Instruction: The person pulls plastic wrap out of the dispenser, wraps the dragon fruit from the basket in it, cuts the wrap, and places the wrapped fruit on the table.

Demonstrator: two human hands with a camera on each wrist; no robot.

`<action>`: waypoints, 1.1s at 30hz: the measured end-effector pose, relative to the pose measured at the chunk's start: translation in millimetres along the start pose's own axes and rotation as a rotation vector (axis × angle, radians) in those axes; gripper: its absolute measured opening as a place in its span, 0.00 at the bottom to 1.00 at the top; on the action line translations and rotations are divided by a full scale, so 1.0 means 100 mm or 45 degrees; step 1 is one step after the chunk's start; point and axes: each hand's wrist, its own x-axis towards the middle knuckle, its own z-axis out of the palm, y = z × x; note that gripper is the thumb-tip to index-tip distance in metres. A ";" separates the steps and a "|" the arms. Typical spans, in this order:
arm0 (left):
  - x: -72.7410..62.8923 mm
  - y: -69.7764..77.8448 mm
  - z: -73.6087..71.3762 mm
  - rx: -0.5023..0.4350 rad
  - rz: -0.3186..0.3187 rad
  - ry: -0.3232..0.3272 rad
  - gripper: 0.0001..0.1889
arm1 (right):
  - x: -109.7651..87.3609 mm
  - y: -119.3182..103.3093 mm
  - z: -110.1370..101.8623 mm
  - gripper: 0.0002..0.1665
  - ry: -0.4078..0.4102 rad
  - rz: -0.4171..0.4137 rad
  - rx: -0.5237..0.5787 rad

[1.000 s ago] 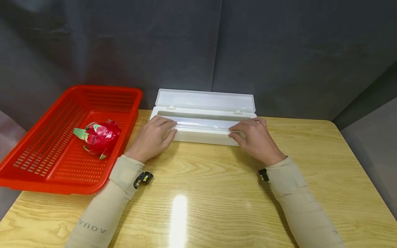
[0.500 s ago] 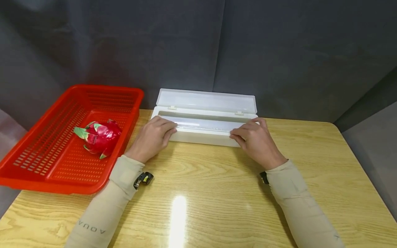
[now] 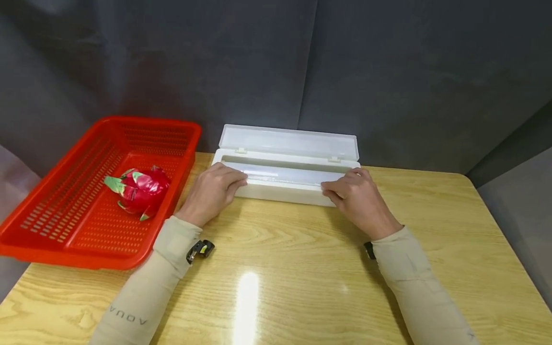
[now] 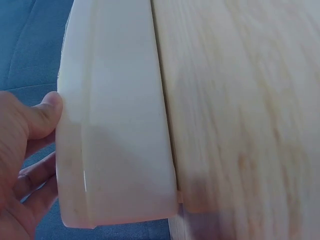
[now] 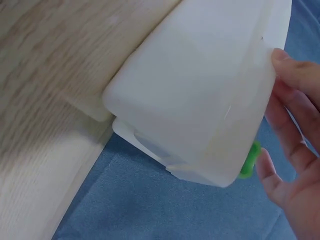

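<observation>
A long white cling film dispenser box [image 3: 280, 192] stands at the back of the table, its translucent lid [image 3: 289, 141] raised behind it. Inside lies a pale roll of cling film [image 3: 280, 175] with a shiny surface. My left hand [image 3: 211, 189] and right hand [image 3: 358, 199] are at the two ends of the front rim, where thumb and fingers seem to pinch the clear film's edge. The wrist views show each thumb at the rim of the box [image 4: 120, 125]; the film between the fingers is hidden. A green piece [image 5: 250, 160] shows beside my right fingers.
To the left, a red plastic basket [image 3: 108, 261] holds a red dragon fruit [image 3: 144, 191] with green tips. The wooden table [image 3: 293, 268] reaches forward to a dark curtain [image 3: 241, 62] just behind the box.
My left thumb has drawn in against the fingers. The clear film between the hands has come down nearer the front rim. Basket and fruit have stayed put.
</observation>
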 end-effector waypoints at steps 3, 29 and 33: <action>0.00 0.00 0.00 -0.005 -0.010 0.002 0.08 | 0.00 0.00 -0.01 0.10 -0.006 0.007 0.010; -0.02 -0.01 0.05 -0.038 -0.004 0.071 0.05 | -0.04 0.03 0.03 0.10 0.135 -0.049 0.092; -0.03 -0.02 0.06 -0.051 -0.013 0.094 0.04 | -0.04 0.05 0.05 0.10 0.131 -0.046 0.122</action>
